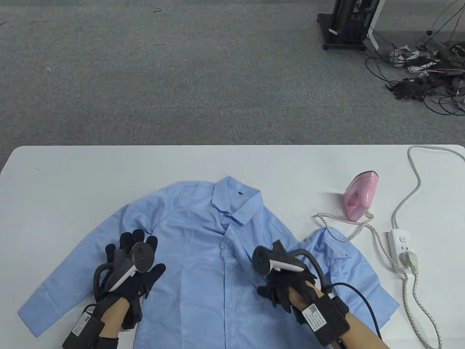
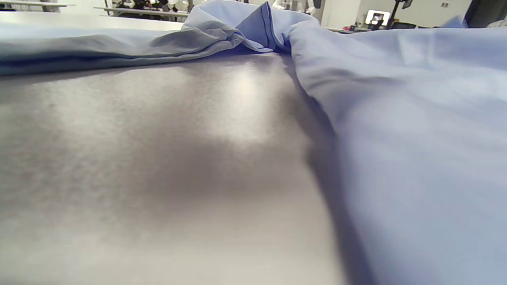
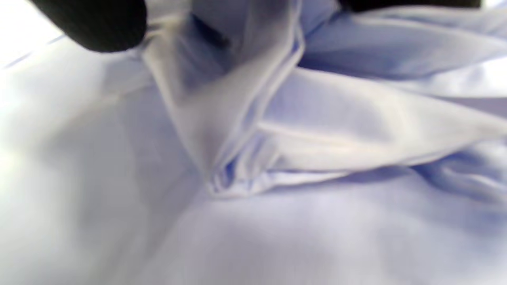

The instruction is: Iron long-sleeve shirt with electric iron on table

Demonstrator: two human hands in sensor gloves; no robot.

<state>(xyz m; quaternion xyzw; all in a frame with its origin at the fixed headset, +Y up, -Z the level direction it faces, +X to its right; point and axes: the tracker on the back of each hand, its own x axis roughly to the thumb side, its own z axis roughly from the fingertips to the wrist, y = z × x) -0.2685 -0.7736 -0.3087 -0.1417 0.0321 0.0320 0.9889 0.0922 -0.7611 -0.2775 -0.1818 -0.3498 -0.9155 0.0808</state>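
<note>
A light blue long-sleeve shirt (image 1: 218, 261) lies front up on the white table (image 1: 72, 174), collar at the far side, sleeves spread to both sides. My left hand (image 1: 140, 256) rests flat on its left chest with fingers spread. My right hand (image 1: 278, 292) is curled on the right chest; in the right wrist view a black fingertip (image 3: 99, 23) sits by a raised fold of the shirt (image 3: 317, 221), which it seems to pinch. The pink iron (image 1: 359, 198) stands untouched on the table to the right. The left wrist view shows shirt fabric (image 2: 396, 118) and bare table (image 2: 158, 158), no fingers.
A white power strip (image 1: 401, 249) lies at the right edge with the iron's braided cord (image 1: 374, 232) plugged in, and a grey cable (image 1: 414, 189) runs to the far edge. The cord loops close to the right sleeve. Carpet, a stand and loose cables lie beyond the table.
</note>
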